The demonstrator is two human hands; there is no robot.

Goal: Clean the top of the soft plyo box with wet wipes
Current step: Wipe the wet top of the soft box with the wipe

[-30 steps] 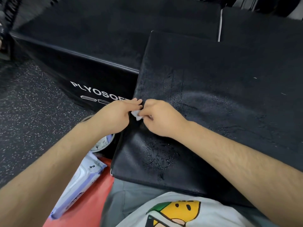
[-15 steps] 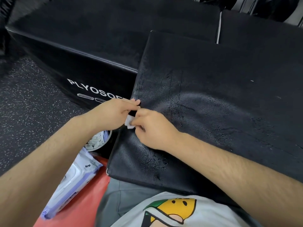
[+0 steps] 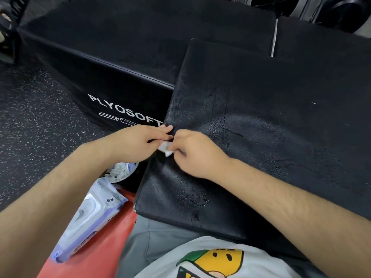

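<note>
At far left lies the black rubber floor with white speckles [image 3: 30, 127]. Near the bottom left, a white and lilac soft plastic pack of wet wipes [image 3: 90, 217] rests on an orange-red surface [image 3: 100, 255]. Just beyond the pack stands a small round container [image 3: 122, 173] holding crumpled white wipes. Behind it is a large black padded box with white PLYOSOFT lettering [image 3: 124, 81] on its side.

The left hand [image 3: 136, 143] reaches to the left edge of the black soft plyo box top [image 3: 271, 127] and pinches a small folded white wet wipe [image 3: 165, 148] between thumb and fingers. The right hand [image 3: 196, 155], fingers curled, pinches the same wipe from the other side, so the two hands meet over that edge. The box top shows wet beads and streaks around and beyond the right hand. At the bottom is a pale T-shirt with a yellow and green print [image 3: 216, 261].
</note>
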